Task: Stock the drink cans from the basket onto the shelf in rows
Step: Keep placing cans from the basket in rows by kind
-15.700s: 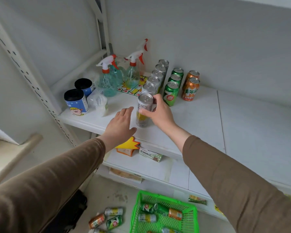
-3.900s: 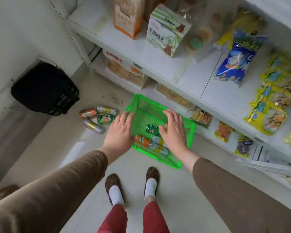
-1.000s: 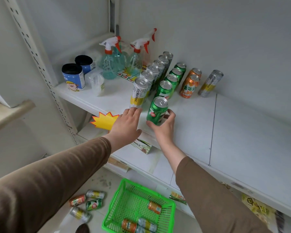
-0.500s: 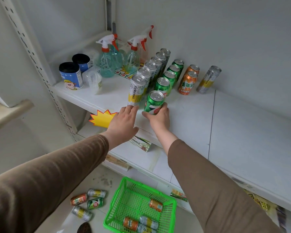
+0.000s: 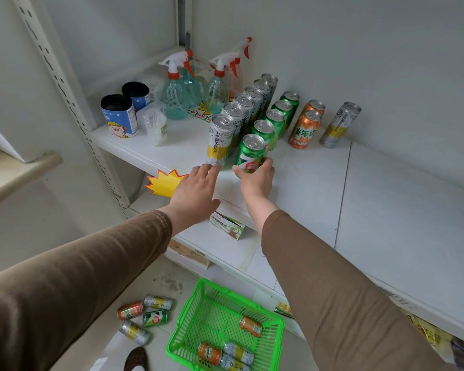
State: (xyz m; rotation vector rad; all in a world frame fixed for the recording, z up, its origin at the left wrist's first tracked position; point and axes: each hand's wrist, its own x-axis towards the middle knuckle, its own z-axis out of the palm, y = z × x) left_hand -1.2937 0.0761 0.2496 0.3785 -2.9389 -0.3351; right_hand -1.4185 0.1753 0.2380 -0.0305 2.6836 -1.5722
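My right hand (image 5: pixel 255 179) grips a green can (image 5: pixel 250 153) standing upright at the front of the green row (image 5: pixel 277 119) on the white shelf (image 5: pixel 319 178). My left hand (image 5: pixel 196 190) rests flat and open at the shelf's edge, fingertips touching the base of the front tall silver-and-yellow can (image 5: pixel 219 139). Behind it runs a row of tall silver cans (image 5: pixel 248 105). Two orange cans (image 5: pixel 306 127) and a lone silver can (image 5: pixel 339 124) stand to the right. The green basket (image 5: pixel 193 325) on the floor holds several cans lying down.
Spray bottles (image 5: pixel 176 95), two black-lidded tubs (image 5: pixel 118 116) and a plastic cup (image 5: pixel 154 124) fill the shelf's left end. Several cans (image 5: pixel 145 315) lie on the floor left of the basket. A yellow starburst tag (image 5: pixel 164 184) hangs on the shelf edge.
My right hand has pushed the green can back against the green row and set it upright. My left hand stays at the shelf edge by the tall silver can.
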